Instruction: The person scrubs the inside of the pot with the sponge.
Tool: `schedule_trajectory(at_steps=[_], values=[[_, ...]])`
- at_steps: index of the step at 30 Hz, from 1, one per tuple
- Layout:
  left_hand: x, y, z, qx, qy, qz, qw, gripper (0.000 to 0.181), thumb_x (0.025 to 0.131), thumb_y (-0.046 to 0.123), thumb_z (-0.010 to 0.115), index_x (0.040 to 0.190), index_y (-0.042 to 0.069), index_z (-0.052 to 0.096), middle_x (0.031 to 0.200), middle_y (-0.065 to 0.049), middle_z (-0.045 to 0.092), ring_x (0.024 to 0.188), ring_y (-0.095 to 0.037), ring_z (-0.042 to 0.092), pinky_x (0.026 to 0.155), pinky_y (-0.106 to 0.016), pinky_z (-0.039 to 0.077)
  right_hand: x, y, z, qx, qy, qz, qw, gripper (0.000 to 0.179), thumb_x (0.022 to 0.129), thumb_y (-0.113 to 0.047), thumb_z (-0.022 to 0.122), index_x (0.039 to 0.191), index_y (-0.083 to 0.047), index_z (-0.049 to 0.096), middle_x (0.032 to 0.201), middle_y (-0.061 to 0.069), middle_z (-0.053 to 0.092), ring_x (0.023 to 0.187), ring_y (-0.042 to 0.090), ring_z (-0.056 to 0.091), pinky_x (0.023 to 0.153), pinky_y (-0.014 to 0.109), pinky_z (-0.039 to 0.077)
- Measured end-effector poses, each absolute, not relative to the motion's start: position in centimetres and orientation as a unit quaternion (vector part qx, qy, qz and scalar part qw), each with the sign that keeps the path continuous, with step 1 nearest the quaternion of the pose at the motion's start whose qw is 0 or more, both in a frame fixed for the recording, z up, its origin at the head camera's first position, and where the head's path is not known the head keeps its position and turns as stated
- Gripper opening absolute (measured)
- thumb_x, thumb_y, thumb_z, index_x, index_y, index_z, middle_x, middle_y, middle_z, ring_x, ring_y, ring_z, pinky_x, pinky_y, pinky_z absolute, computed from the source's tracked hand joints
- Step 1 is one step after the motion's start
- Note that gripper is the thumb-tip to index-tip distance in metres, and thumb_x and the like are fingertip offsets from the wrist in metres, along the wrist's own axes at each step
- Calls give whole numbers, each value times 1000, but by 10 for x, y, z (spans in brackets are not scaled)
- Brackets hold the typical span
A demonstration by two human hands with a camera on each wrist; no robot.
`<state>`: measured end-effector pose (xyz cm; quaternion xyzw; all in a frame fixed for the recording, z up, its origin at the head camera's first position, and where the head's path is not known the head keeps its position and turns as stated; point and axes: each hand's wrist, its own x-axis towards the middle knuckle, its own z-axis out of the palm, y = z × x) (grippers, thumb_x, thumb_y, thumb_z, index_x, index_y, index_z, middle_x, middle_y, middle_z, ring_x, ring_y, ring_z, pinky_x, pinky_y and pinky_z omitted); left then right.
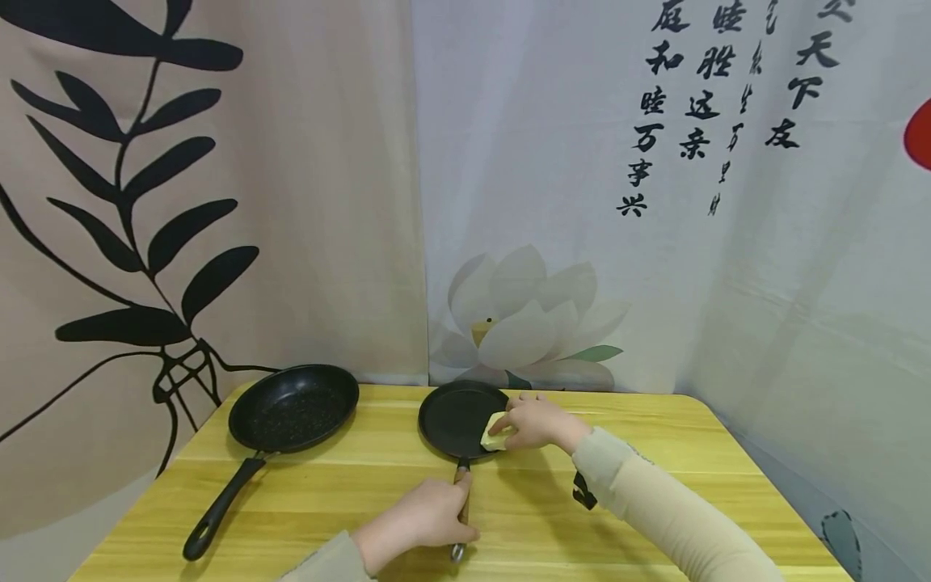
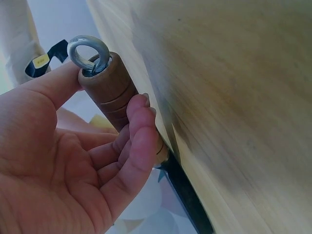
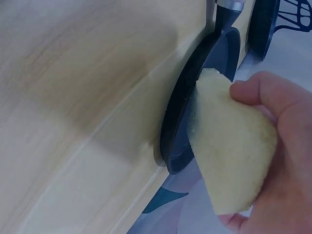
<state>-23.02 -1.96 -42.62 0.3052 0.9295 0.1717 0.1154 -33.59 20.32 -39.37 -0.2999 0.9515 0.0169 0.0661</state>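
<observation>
A small, shallow black frying pan lies near the back edge of the wooden table. My left hand holds its brown wooden handle, fingers curled on one side and thumb on the other. A metal ring ends that handle. Between the thumb and fingers of my right hand is a pale yellow sponge. Its edge meets the pan's inner surface near the right rim, as the right wrist view shows. Part of the right hand is cut off there.
A larger black frying pan stands on the left, its long black handle pointing toward the front left. Behind the table hangs a printed curtain. A black strap shows beneath the right sleeve.
</observation>
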Motion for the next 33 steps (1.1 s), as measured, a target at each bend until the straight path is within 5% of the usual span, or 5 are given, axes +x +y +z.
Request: schedule_trajectory(at_steps=[33], values=[[-229,-20,-427,314,927,174,108,83,85,40,73,144,-8,38,54,11,50,39,-5,38,40,-20,31,-343,190,-417,-347,932,-68,81,41,92,-22,59,130,-36,63,137,12,50,125,33,45,99,60,33]])
